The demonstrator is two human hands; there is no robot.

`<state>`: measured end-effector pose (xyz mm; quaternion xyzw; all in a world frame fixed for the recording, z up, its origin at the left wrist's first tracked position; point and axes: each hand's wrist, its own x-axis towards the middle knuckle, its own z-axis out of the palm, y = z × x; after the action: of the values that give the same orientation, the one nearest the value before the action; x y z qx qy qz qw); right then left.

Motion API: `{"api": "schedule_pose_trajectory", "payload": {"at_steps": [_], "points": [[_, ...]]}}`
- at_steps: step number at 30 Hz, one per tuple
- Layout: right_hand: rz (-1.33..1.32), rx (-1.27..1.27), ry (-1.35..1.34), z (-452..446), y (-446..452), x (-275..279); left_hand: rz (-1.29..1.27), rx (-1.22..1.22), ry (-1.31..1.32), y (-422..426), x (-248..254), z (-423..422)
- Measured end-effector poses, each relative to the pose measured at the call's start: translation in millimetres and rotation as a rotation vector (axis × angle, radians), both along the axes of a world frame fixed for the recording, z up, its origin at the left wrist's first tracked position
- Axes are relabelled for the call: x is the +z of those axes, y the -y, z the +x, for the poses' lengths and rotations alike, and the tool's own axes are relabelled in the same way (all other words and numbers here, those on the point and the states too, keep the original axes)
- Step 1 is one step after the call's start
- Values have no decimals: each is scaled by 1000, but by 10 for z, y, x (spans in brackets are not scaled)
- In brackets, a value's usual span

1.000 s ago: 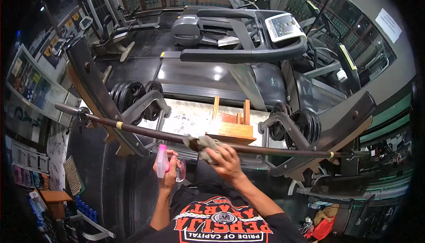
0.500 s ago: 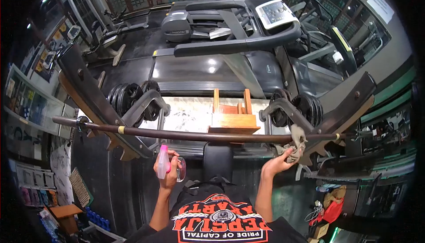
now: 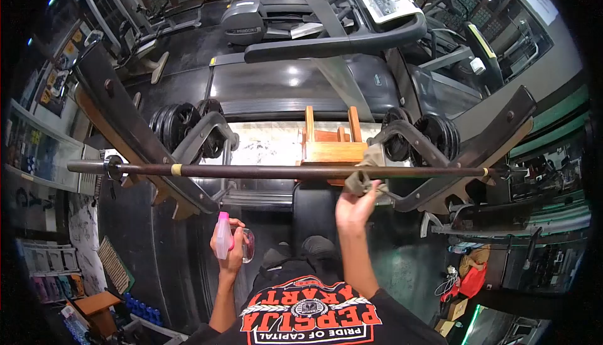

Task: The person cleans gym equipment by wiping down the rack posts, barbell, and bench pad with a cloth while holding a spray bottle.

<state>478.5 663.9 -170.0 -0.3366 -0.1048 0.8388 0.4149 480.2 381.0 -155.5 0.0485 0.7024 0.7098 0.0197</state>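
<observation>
A long dark barbell (image 3: 251, 171) lies across the uprights of a bench rack, with no plates on its sleeves. My right hand (image 3: 357, 209) presses a beige cloth (image 3: 359, 181) around the bar, right of its middle; the cloth drapes over the top. Lower and to the left, my left hand (image 3: 228, 244) grips a spray bottle (image 3: 222, 238) with a pink nozzle and a clear body, held below the bar and apart from it. The black bench pad (image 3: 312, 210) lies beneath the bar's middle.
Rack uprights (image 3: 125, 119) rise at left and right. Black weight plates (image 3: 176, 128) hang on both sides behind the bar. A small wooden stool (image 3: 333, 151) stands just beyond it, before a treadmill (image 3: 301, 87). A red bag (image 3: 473, 280) lies at lower right.
My right hand has slid the cloth left along the bar toward its middle. My left hand still holds the spray bottle, slightly further left. The camera view has tilted a little.
</observation>
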Motion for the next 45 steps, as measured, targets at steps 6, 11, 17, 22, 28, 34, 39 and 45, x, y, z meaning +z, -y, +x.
{"api": "schedule_pose_trajectory", "payload": {"at_steps": [6, 11, 17, 22, 28, 34, 39, 45], "points": [[-39, 647, -104, -179, 1092, -51, 47, -33, -12, -77, 0, -11], [-224, 778, -137, -184, 1024, 149, -19, -92, -85, -55, 8, -48], [-37, 296, -97, 325, -137, 64, 17, -102, -62, 23, 6, -59], [258, 66, 30, 745, -302, 387, -189, -239, 5, 93, 70, -128], [352, 132, 166, 867, 48, 459, -195, -453, -292, -114, 96, -209], [489, 149, 185, 958, 43, 451, -126, -550, -333, -335, 249, -168], [553, 64, 272, 989, -118, 434, -172, -619, -383, -514, 303, -163], [1548, 37, 1012, 832, -575, 748, -221, -600, -341, -892, 409, -57]]}}
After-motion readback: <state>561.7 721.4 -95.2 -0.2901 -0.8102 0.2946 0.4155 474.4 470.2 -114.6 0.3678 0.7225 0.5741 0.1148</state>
